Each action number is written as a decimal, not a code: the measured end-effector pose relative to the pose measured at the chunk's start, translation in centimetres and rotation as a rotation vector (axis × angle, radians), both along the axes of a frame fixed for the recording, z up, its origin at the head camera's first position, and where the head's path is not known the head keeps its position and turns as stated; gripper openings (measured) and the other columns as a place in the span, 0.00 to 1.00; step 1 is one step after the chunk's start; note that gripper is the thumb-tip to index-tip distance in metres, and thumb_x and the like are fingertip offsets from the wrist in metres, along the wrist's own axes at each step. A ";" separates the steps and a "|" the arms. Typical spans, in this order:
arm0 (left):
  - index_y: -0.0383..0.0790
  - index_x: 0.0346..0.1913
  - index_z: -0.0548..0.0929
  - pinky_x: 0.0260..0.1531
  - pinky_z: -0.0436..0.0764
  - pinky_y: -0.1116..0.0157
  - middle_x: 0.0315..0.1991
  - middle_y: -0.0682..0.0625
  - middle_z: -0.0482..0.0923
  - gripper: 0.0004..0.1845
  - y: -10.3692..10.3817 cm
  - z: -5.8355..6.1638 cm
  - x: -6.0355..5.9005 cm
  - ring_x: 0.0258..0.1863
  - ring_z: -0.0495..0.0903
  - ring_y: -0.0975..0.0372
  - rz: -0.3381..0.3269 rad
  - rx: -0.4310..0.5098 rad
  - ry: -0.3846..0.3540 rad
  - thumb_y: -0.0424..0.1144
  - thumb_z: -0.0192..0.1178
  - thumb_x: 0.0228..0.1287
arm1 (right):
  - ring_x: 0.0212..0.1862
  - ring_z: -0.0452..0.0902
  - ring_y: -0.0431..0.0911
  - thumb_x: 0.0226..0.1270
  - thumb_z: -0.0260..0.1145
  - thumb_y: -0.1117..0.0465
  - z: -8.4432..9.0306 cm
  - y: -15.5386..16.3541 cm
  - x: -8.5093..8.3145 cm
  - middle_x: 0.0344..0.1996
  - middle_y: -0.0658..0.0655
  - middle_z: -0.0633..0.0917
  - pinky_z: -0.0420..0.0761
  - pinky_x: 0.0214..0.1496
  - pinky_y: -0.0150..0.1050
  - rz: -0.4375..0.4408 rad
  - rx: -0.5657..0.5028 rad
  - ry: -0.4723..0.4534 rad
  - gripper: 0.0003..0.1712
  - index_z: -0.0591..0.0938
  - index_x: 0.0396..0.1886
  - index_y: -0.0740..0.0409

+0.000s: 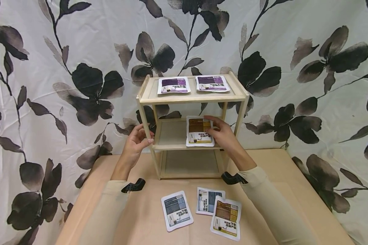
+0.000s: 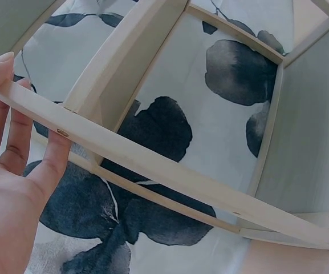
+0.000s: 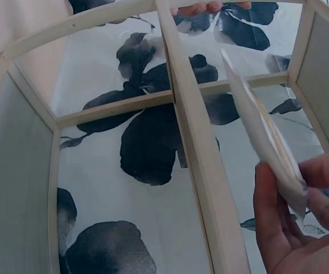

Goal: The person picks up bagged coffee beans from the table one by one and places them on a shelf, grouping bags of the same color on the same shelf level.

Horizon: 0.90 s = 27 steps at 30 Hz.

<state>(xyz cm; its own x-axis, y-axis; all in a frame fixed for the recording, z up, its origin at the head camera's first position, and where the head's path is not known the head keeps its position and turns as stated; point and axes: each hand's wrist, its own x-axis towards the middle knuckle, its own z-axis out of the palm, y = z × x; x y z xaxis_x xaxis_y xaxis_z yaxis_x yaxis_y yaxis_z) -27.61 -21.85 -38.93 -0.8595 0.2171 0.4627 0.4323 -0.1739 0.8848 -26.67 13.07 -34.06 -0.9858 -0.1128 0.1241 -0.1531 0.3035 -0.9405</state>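
— Floral cloth hangs behind everything, and a tan counter (image 1: pixel 294 177) sits in front of it. What lies closest?

— Three packets on the counter: a blue packet (image 1: pixel 177 210) at the left, a second blue one (image 1: pixel 209 200) beside it, and a brown packet (image 1: pixel 226 218) overlapping that one's corner.

— And beyond them?

— A small wooden rack (image 1: pixel 192 98) with three shelves stands on the counter. The left hand (image 1: pixel 136 141) rests against its left front post at the middle shelf, fingers (image 2: pixel 13 131) straight behind the post and thumb on its front, holding nothing else.

— The right hand?

— The right hand (image 1: pixel 222 133) pinches an orange packet (image 1: pixel 199 131) by its right edge between thumb and fingers (image 3: pixel 278 222). The packet stands tilted at the front of the middle shelf, its lower edge at the shelf's lip.

— Is it lying flat?

— No, it leans upright, label facing out.

— Anything further back?

— On the top shelf lie two purple packets, the left one (image 1: pixel 173 84) and the right one (image 1: pixel 212 83), flat and side by side, just apart.
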 end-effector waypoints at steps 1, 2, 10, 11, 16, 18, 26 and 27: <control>0.41 0.68 0.72 0.50 0.84 0.66 0.45 0.49 0.80 0.31 0.0 0.0 0.0 0.48 0.80 0.57 -0.001 -0.002 0.002 0.18 0.61 0.64 | 0.52 0.73 0.53 0.74 0.60 0.61 0.0 0.0 -0.1 0.67 0.59 0.73 0.77 0.46 0.39 -0.011 0.007 0.002 0.31 0.71 0.75 0.43; 0.40 0.68 0.72 0.50 0.85 0.66 0.45 0.50 0.80 0.31 0.1 0.0 0.0 0.47 0.80 0.58 -0.003 0.000 0.002 0.18 0.61 0.64 | 0.52 0.73 0.53 0.74 0.59 0.61 -0.1 0.0 -0.2 0.68 0.59 0.73 0.76 0.47 0.40 -0.020 0.011 0.002 0.30 0.71 0.75 0.44; 0.28 0.71 0.63 0.48 0.85 0.66 0.45 0.50 0.80 0.33 0.1 -0.1 0.1 0.47 0.80 0.59 -0.005 -0.003 0.000 0.18 0.60 0.64 | 0.52 0.75 0.53 0.74 0.56 0.65 -0.3 0.1 -0.6 0.63 0.66 0.75 0.76 0.48 0.38 -0.076 0.016 0.002 0.30 0.69 0.75 0.54; 0.28 0.71 0.64 0.48 0.85 0.66 0.45 0.50 0.80 0.33 0.1 -0.1 0.1 0.47 0.80 0.59 -0.005 -0.004 0.000 0.18 0.60 0.64 | 0.52 0.76 0.54 0.74 0.56 0.65 -0.4 0.1 -0.7 0.62 0.66 0.75 0.76 0.48 0.37 -0.080 0.016 0.001 0.31 0.69 0.75 0.55; 0.29 0.71 0.64 0.49 0.85 0.66 0.45 0.50 0.80 0.33 0.1 0.0 0.0 0.47 0.80 0.59 -0.007 -0.006 0.002 0.18 0.60 0.64 | 0.53 0.77 0.55 0.74 0.58 0.67 -0.6 0.3 -1.3 0.62 0.67 0.73 0.79 0.45 0.33 -0.097 0.013 -0.011 0.31 0.69 0.75 0.56; 0.28 0.71 0.63 0.49 0.85 0.66 0.45 0.50 0.80 0.33 0.1 0.0 0.0 0.47 0.80 0.59 -0.011 -0.002 0.003 0.18 0.60 0.64 | 0.54 0.77 0.55 0.73 0.57 0.68 -0.7 0.3 -1.4 0.63 0.68 0.72 0.79 0.44 0.32 -0.099 0.025 -0.010 0.31 0.68 0.75 0.57; 0.29 0.71 0.64 0.48 0.85 0.66 0.45 0.51 0.80 0.33 0.1 0.0 0.0 0.46 0.80 0.59 -0.002 0.000 0.003 0.17 0.60 0.64 | 0.30 0.69 0.41 0.77 0.55 0.67 -0.9 0.3 -1.7 0.72 0.67 0.67 0.70 0.34 0.31 -0.130 0.129 0.011 0.30 0.67 0.76 0.58; 0.29 0.70 0.64 0.48 0.85 0.67 0.45 0.51 0.80 0.33 0.1 0.0 0.0 0.46 0.80 0.59 0.000 0.000 0.003 0.18 0.60 0.64 | 0.26 0.65 0.39 0.77 0.54 0.67 -1.0 0.3 -1.8 0.73 0.67 0.66 0.69 0.32 0.31 -0.131 0.136 0.013 0.29 0.67 0.76 0.58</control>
